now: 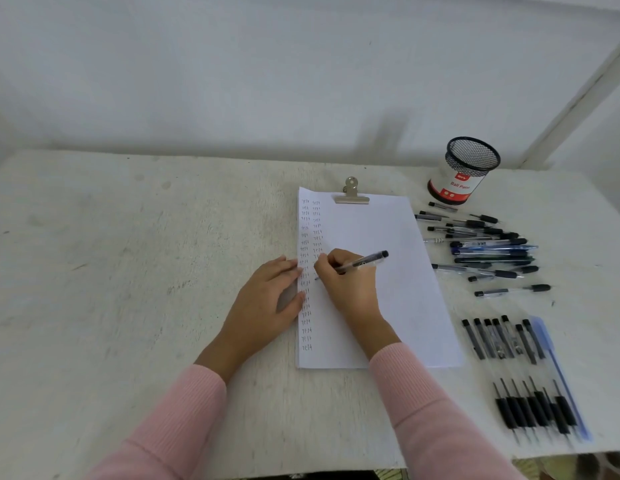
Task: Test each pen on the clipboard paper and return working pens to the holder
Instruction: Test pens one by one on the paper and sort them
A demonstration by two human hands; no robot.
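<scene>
A white sheet of paper [381, 271] lies under a metal clip [351, 194], with two columns of small handwritten words down its left side. My right hand [346, 282] grips a clear pen with a black cap end [365, 261], its tip touching the paper in the second column. My left hand [267, 299] rests flat at the paper's left edge, fingers straight. A black mesh pen holder [464, 171] with a red and white label stands at the back right; no pen shows above its rim.
A loose pile of several pens [488, 247] lies right of the paper. Nearer to me, a neat row of several black pens [519, 372] and one blue pen [557, 372] lies by the table's right front edge. The white wooden table [128, 271] meets a wall behind.
</scene>
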